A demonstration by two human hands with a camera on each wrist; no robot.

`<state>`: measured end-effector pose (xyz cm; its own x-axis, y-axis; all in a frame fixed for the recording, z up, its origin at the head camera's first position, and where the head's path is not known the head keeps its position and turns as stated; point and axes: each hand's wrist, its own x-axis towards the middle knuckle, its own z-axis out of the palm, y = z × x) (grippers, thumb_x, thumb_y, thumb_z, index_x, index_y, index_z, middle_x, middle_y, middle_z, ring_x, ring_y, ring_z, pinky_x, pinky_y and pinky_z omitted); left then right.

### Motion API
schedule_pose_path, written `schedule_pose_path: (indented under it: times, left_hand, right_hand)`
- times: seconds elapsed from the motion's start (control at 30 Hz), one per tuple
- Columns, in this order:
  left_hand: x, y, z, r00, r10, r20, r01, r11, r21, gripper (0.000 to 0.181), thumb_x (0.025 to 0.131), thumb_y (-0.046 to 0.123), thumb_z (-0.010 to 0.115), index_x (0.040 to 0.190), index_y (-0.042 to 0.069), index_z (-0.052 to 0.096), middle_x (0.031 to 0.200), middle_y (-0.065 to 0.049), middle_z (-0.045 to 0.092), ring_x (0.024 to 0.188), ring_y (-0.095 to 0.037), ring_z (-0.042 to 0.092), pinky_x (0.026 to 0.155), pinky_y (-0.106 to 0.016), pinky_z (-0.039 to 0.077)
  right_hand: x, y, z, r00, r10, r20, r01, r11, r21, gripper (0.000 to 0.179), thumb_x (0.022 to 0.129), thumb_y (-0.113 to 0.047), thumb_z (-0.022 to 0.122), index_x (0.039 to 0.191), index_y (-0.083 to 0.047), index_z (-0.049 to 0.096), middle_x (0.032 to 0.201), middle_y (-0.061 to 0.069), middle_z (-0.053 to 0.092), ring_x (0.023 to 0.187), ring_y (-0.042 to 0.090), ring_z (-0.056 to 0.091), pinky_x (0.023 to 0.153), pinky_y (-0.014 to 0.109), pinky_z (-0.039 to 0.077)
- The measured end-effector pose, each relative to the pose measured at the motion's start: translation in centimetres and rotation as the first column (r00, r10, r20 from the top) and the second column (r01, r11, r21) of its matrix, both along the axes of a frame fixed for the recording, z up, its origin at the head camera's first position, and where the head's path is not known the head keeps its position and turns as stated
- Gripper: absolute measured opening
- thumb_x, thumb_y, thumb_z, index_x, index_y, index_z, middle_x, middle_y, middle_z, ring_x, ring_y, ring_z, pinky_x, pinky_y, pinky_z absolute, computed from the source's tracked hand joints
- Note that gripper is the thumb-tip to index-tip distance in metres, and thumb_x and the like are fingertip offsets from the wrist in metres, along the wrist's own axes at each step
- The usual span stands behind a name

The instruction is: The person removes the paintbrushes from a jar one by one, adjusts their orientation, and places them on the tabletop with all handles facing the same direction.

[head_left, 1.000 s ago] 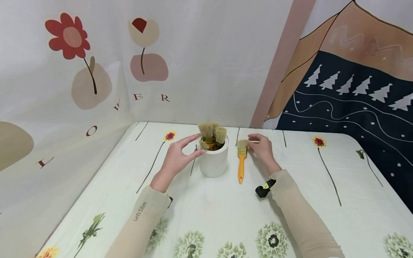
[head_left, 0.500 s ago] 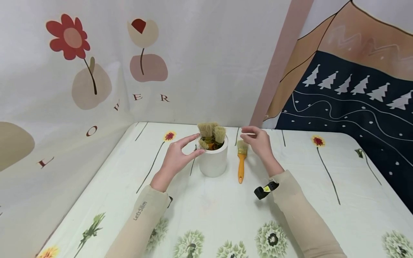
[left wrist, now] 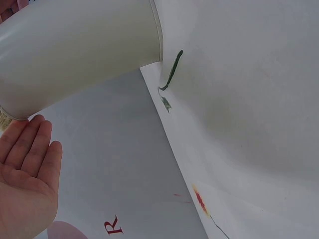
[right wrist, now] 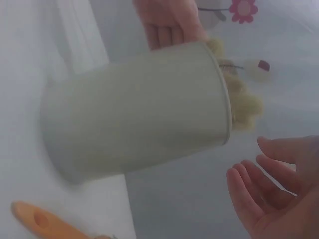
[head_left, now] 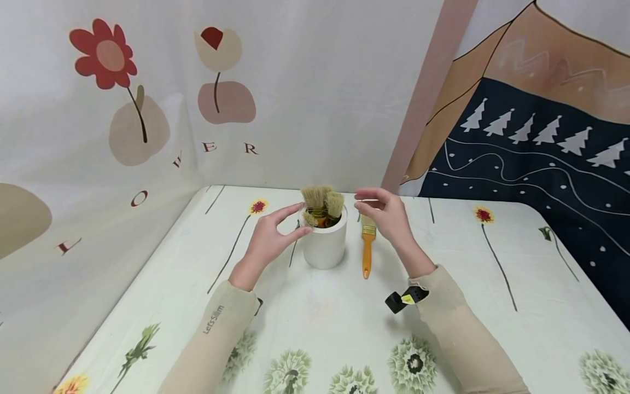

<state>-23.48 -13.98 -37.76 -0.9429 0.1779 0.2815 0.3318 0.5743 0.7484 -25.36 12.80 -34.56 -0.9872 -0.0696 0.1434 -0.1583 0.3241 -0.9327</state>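
A white cylindrical cup point(head_left: 325, 246) stands upright, with several paintbrushes point(head_left: 318, 197) in it, bristles up. My left hand point(head_left: 268, 238) touches the cup's rim from the left, thumb at the near side and index finger at the far side. In the left wrist view its fingers point(left wrist: 37, 149) look fairly straight against the rim. My right hand point(head_left: 389, 216) hovers to the right of the cup, holding nothing, with its fingers loosely bent and apart from the thumb. Beneath it a paintbrush with an orange handle point(head_left: 367, 256) lies on the table, its bristle end partly covered by that hand.
A white cloth with printed flowers covers the table point(head_left: 320, 312). Printed fabric point(head_left: 315, 109) hangs as a wall close behind the cup and along the left. A small black camera point(head_left: 406, 298) is strapped to my right wrist.
My right hand has moved left and slightly up, from beside the lying paintbrush's bristles to above them, nearer the cup. The left hand, the cup and the lying paintbrush have stayed put.
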Motion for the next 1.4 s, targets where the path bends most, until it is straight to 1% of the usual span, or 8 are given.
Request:
schedule_pose_path:
  times: [0.1, 0.33, 0.43, 0.63, 0.87, 1.07, 1.27, 1.4]
  left_hand:
    - [-0.1, 0.0, 0.0, 1.0, 0.004, 0.0, -0.004, 1.0, -0.001, 0.06, 0.086, 0.039, 0.077, 0.141, 0.023, 0.059, 0.144, -0.004, 0.059, 0.14, -0.027, 0.049, 0.116, -0.052, 0.04]
    - [-0.2, -0.1, 0.0, 1.0, 0.007, -0.005, -0.007, 1.0, -0.004, 0.06, 0.086, 0.039, 0.078, 0.141, 0.023, 0.059, 0.144, -0.004, 0.06, 0.139, -0.027, 0.05, 0.116, -0.051, 0.041]
    - [-0.2, -0.1, 0.0, 1.0, 0.008, -0.009, -0.009, 1.0, -0.006, 0.06, 0.086, 0.039, 0.078, 0.14, 0.022, 0.059, 0.143, -0.004, 0.06, 0.139, -0.027, 0.051, 0.116, -0.051, 0.041]
    - [-0.2, -0.1, 0.1, 1.0, 0.01, -0.01, -0.01, 1.0, -0.002, 0.06, 0.086, 0.039, 0.078, 0.14, 0.022, 0.06, 0.143, -0.004, 0.06, 0.138, -0.027, 0.051, 0.115, -0.051, 0.041]
    - [-0.2, 0.0, 0.0, 1.0, 0.009, -0.006, -0.009, 1.0, 0.0, 0.06, 0.086, 0.04, 0.078, 0.14, 0.022, 0.06, 0.143, -0.004, 0.06, 0.139, -0.027, 0.051, 0.115, -0.051, 0.041]
    - [-0.1, 0.0, 0.1, 1.0, 0.01, -0.007, -0.01, 1.0, 0.001, 0.06, 0.086, 0.04, 0.078, 0.14, 0.022, 0.06, 0.143, -0.003, 0.06, 0.138, -0.028, 0.051, 0.115, -0.051, 0.041]
    - [-0.2, -0.1, 0.0, 1.0, 0.006, -0.01, -0.006, 1.0, 0.001, 0.061, 0.086, 0.04, 0.078, 0.141, 0.021, 0.059, 0.143, -0.003, 0.06, 0.138, -0.027, 0.051, 0.115, -0.05, 0.041]
    - [-0.1, 0.0, -0.1, 1.0, 0.004, -0.008, -0.004, 1.0, 0.006, 0.061, 0.086, 0.039, 0.078, 0.14, 0.02, 0.059, 0.143, -0.004, 0.06, 0.138, -0.027, 0.051, 0.116, -0.05, 0.041]
  right_hand:
    - [0.5, -0.3, 0.4, 0.999, 0.023, -0.025, -0.023, 1.0, -0.003, 0.033, 0.096, -0.015, 0.067, 0.129, -0.008, 0.065, 0.127, 0.014, 0.068, 0.117, 0.027, 0.065, 0.096, 0.029, 0.057]
    - [1.4, -1.1, 1.0, 0.996, 0.056, -0.065, -0.056, 0.998, -0.005, 0.032, 0.096, -0.014, 0.067, 0.126, -0.005, 0.066, 0.125, 0.016, 0.068, 0.114, 0.028, 0.066, 0.09, 0.022, 0.057]
    - [1.7, -1.4, 1.2, 0.994, 0.069, -0.088, -0.07, 0.998, -0.006, 0.031, 0.095, -0.014, 0.068, 0.124, -0.005, 0.066, 0.123, 0.016, 0.068, 0.111, 0.029, 0.066, 0.091, 0.026, 0.058]
    - [1.8, -2.1, 1.1, 0.991, 0.089, -0.104, -0.089, 0.996, 0.006, 0.031, 0.095, -0.014, 0.068, 0.125, -0.005, 0.067, 0.124, 0.016, 0.068, 0.111, 0.031, 0.067, 0.096, 0.04, 0.057]
    - [1.4, -2.9, 1.0, 0.991, 0.073, -0.11, -0.07, 0.997, 0.026, 0.029, 0.094, -0.014, 0.07, 0.122, -0.006, 0.067, 0.121, 0.015, 0.068, 0.107, 0.029, 0.068, 0.09, 0.04, 0.059]
    - [1.0, -3.5, 0.9, 0.989, 0.042, -0.139, -0.036, 0.998, 0.05, 0.026, 0.092, -0.013, 0.072, 0.116, -0.006, 0.068, 0.115, 0.014, 0.069, 0.103, 0.029, 0.069, 0.082, 0.036, 0.06]
    - [0.6, -3.8, 0.6, 0.984, 0.014, -0.175, -0.004, 0.998, 0.058, 0.02, 0.091, -0.01, 0.072, 0.11, -0.006, 0.068, 0.11, 0.014, 0.07, 0.096, 0.027, 0.069, 0.075, 0.03, 0.058]
    - [0.7, -3.9, 0.5, 0.98, -0.001, -0.197, 0.009, 0.999, 0.042, 0.017, 0.092, -0.009, 0.071, 0.108, -0.005, 0.068, 0.109, 0.014, 0.07, 0.096, 0.028, 0.069, 0.078, 0.031, 0.058]
